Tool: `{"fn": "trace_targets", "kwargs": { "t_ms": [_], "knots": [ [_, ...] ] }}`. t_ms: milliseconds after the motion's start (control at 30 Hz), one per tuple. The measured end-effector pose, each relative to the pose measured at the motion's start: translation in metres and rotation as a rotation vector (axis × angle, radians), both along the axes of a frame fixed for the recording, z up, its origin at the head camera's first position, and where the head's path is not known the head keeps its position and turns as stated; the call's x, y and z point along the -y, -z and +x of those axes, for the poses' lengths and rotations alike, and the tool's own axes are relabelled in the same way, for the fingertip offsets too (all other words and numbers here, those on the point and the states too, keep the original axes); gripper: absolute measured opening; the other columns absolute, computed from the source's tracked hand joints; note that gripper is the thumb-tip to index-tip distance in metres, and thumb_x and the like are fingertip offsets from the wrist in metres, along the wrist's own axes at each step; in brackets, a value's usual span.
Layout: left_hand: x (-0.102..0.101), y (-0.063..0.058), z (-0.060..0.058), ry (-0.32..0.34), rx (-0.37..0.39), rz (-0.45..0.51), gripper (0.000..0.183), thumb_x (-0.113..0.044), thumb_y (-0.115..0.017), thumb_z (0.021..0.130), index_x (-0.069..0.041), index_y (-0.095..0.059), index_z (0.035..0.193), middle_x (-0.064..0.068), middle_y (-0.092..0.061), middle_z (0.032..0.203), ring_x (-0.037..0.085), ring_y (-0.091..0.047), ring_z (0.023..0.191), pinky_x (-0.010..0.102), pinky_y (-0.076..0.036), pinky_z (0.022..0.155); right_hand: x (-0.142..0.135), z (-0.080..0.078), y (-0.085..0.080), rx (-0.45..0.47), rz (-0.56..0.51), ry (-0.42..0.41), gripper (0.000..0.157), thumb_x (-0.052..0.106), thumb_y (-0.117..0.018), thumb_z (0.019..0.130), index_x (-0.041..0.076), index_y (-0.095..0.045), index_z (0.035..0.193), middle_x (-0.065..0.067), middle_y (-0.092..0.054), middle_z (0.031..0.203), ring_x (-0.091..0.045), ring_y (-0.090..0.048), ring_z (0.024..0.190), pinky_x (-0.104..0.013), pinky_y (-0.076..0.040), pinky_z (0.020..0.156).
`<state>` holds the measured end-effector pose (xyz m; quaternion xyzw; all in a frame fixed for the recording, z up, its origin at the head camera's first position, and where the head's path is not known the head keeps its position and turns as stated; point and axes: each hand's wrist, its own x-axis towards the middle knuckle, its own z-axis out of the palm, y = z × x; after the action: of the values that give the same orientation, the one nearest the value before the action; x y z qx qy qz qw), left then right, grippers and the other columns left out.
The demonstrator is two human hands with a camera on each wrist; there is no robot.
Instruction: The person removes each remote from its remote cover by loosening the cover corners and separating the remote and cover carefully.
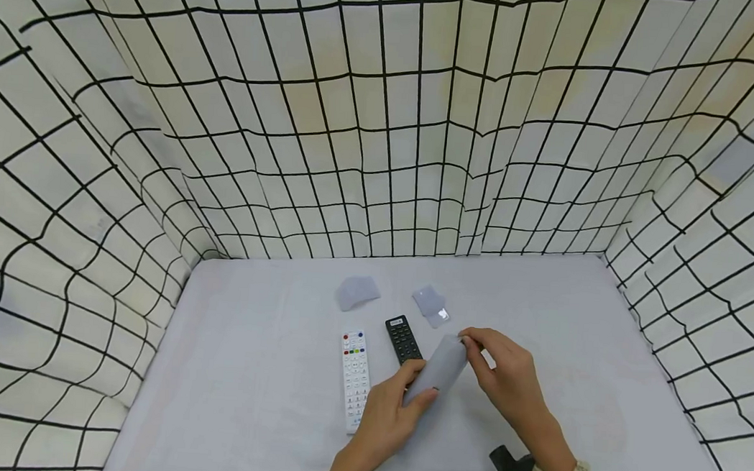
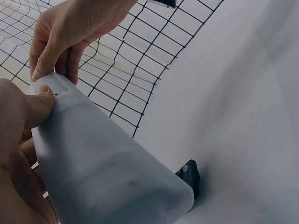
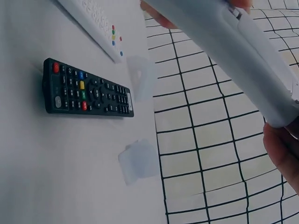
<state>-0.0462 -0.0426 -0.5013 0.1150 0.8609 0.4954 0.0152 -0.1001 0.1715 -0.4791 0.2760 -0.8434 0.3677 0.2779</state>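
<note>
A long pale grey remote control (image 1: 440,369) with rounded ends is held at a slant above the table, smooth side up. My left hand (image 1: 384,412) grips its lower part, fingers on one side and thumb on the other. In the left wrist view the left thumb lies by a small slot in its surface. At the upper end, my right hand (image 1: 507,377) pinches the edge between thumb and fingertips. A black remote (image 3: 88,91) with buttons up lies just behind the left fingers. To its left is a white remote (image 1: 354,378) with coloured keys, partly covered by the left hand.
Two thin translucent plastic pieces lie farther back: a larger sheet (image 1: 357,293) and a smaller packet (image 1: 432,305). White walls with black netting (image 1: 369,156) enclose the white table (image 1: 247,343) at back and sides. A curved black piece (image 1: 510,465) sits at the right wrist.
</note>
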Motion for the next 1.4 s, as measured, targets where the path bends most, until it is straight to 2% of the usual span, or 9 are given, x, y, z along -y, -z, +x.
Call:
{"fn": "trace_targets", "kwargs": {
  "t_ms": [167,433,533,633,767,867,1000,1167,1400],
  "knots": [
    [0.005,0.002,0.001,0.027,-0.025,0.026,0.035,-0.043,-0.062,0.103,-0.026,-0.06,0.134,0.0,-0.077,0.12,0.011,-0.07,0.1,0.03,-0.056,0.082,0.001,0.002,-0.006,0.113,-0.077,-0.007,0.022,-0.008,-0.078,0.086,0.004,-0.075,0.104,-0.006,-0.08,0.099,-0.016,-0.075,0.082,-0.009,-0.055,0.076],
    [0.014,0.002,0.001,0.08,-0.037,0.008,0.036,-0.042,-0.06,0.103,-0.026,-0.059,0.135,0.0,-0.075,0.123,0.011,-0.069,0.104,0.033,-0.057,0.088,0.003,0.008,-0.011,0.278,-0.155,-0.01,0.017,-0.002,-0.075,0.092,0.011,-0.077,0.103,0.0,-0.08,0.096,-0.003,-0.072,0.083,-0.012,-0.056,0.076],
    [0.012,0.002,0.002,0.105,-0.002,-0.012,0.04,-0.046,-0.058,0.103,-0.026,-0.058,0.138,0.0,-0.075,0.123,0.01,-0.069,0.105,0.032,-0.058,0.087,0.002,0.01,-0.013,0.289,-0.141,0.003,0.016,-0.001,-0.075,0.093,0.011,-0.077,0.104,0.001,-0.08,0.097,-0.002,-0.071,0.084,-0.012,-0.055,0.074],
    [0.008,0.0,0.003,0.121,-0.006,-0.069,0.045,-0.049,-0.056,0.104,-0.022,-0.058,0.139,0.0,-0.074,0.122,0.007,-0.069,0.104,0.029,-0.058,0.084,-0.001,0.012,-0.016,0.243,-0.105,-0.003,0.021,-0.004,-0.077,0.09,0.011,-0.077,0.103,0.003,-0.079,0.096,-0.002,-0.069,0.081,-0.011,-0.054,0.071],
    [0.0,-0.004,0.001,0.066,-0.147,-0.127,0.039,-0.039,-0.064,0.104,-0.017,-0.06,0.136,-0.003,-0.073,0.115,0.004,-0.066,0.094,0.025,-0.058,0.078,-0.003,0.016,-0.02,0.151,-0.023,-0.03,0.026,-0.006,-0.08,0.085,0.012,-0.075,0.103,0.005,-0.077,0.096,-0.003,-0.066,0.079,-0.011,-0.051,0.071],
    [-0.008,-0.007,-0.004,-0.01,-0.3,-0.113,0.036,-0.031,-0.072,0.1,-0.017,-0.062,0.131,-0.007,-0.071,0.109,0.005,-0.064,0.087,0.022,-0.056,0.074,-0.002,0.019,-0.022,0.107,0.041,-0.045,0.026,-0.005,-0.081,0.084,0.013,-0.075,0.103,0.006,-0.076,0.097,-0.004,-0.065,0.08,-0.01,-0.05,0.071],
    [-0.016,-0.012,-0.011,-0.078,-0.458,-0.103,0.032,-0.031,-0.081,0.093,-0.017,-0.065,0.117,-0.009,-0.068,0.101,0.006,-0.063,0.08,0.013,-0.048,0.067,0.001,0.023,-0.022,0.077,0.083,-0.064,0.027,-0.003,-0.083,0.083,0.013,-0.076,0.104,0.007,-0.076,0.098,-0.005,-0.065,0.082,-0.011,-0.05,0.071],
    [-0.021,-0.015,-0.013,-0.096,-0.494,-0.115,0.027,-0.032,-0.082,0.091,-0.017,-0.068,0.108,-0.007,-0.069,0.093,0.005,-0.063,0.076,0.009,-0.044,0.065,0.001,0.025,-0.023,0.046,0.1,-0.062,0.028,-0.004,-0.084,0.081,0.012,-0.077,0.103,0.006,-0.076,0.098,-0.007,-0.067,0.082,-0.012,-0.051,0.071],
    [-0.024,-0.013,-0.012,-0.087,-0.543,-0.116,0.017,-0.015,-0.082,0.091,-0.014,-0.071,0.104,-0.004,-0.074,0.092,0.005,-0.065,0.075,0.01,-0.048,0.067,-0.002,0.026,-0.025,0.02,0.17,-0.026,0.026,-0.001,-0.087,0.078,0.012,-0.077,0.098,0.006,-0.076,0.096,-0.009,-0.069,0.083,-0.013,-0.052,0.068]
  ]
}}
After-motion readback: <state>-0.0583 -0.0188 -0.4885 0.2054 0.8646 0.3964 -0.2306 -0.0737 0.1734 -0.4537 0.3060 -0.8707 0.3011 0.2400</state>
